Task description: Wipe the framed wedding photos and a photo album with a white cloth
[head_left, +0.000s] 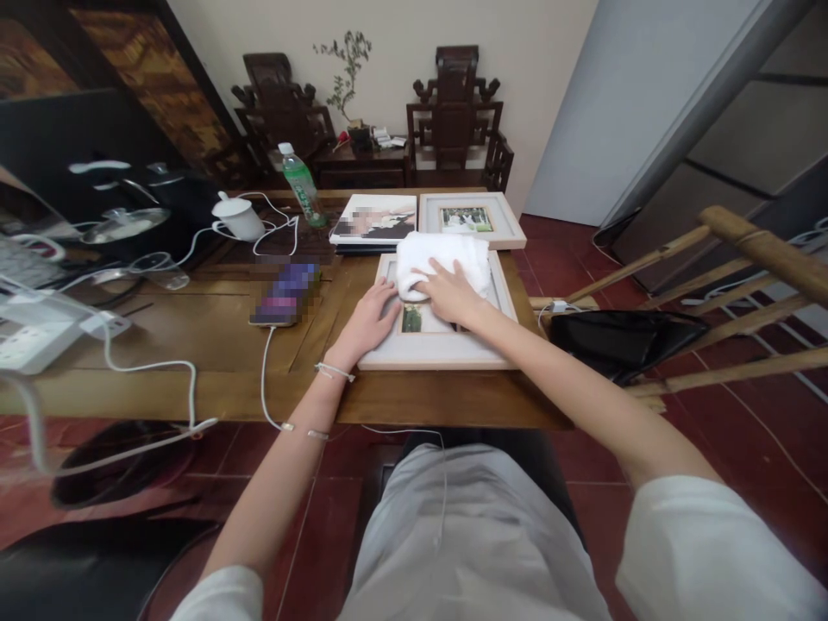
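A light wooden picture frame [440,355] with a wide white mat lies flat near the table's front edge. On its upper part rests a folded white towel [475,250], hiding some of the pictures inside. My right hand [449,293] grips the towel from above, fingers spread over it and thumb at its near left edge. A small green photo [412,318] shows just below the towel. My left hand [375,319] lies along the frame's left side, fingers extended and holding nothing.
Behind lie another framed picture [472,216] and a stack with a photo cover [379,216]. Left are a plugged-in phone [286,293], a green-labelled bottle [303,185], a lidded white cup [238,216], cables and a power strip [35,336]. A wooden chair [769,250] stands right.
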A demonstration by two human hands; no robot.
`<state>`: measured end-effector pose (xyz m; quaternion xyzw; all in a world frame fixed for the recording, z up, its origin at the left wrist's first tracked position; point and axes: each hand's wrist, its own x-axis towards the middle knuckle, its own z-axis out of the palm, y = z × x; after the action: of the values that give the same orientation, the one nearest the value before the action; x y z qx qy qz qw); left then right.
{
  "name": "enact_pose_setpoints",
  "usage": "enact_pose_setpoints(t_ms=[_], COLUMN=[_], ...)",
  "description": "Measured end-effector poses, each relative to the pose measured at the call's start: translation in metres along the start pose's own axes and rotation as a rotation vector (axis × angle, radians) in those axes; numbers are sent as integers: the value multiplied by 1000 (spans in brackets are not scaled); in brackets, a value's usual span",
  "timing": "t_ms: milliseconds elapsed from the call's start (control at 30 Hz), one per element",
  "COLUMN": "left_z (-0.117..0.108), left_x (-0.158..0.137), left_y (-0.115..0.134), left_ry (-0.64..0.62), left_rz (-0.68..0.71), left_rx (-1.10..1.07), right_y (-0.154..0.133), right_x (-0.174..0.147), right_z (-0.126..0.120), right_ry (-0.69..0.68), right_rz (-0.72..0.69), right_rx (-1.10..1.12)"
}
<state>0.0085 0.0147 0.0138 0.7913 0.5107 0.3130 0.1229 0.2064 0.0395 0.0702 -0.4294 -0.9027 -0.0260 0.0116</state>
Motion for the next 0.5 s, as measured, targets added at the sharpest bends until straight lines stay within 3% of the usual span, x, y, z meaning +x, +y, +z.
enact_pose_setpoints(t_ms=[300, 400, 500], left_z=[5, 5, 3], left_x=[0, 0, 0], left_y=[-5, -4, 2], left_ry=[6, 25, 95], left_rz=[-18, -5, 30], left_rx=[-4, -15, -66], right_y=[52, 51, 31], right_x=[-43, -45, -36], right_z=[-15, -19, -17], right_ry=[-23, -37, -54], right_rz=[123, 144, 142], right_rx=[-117, -121, -91])
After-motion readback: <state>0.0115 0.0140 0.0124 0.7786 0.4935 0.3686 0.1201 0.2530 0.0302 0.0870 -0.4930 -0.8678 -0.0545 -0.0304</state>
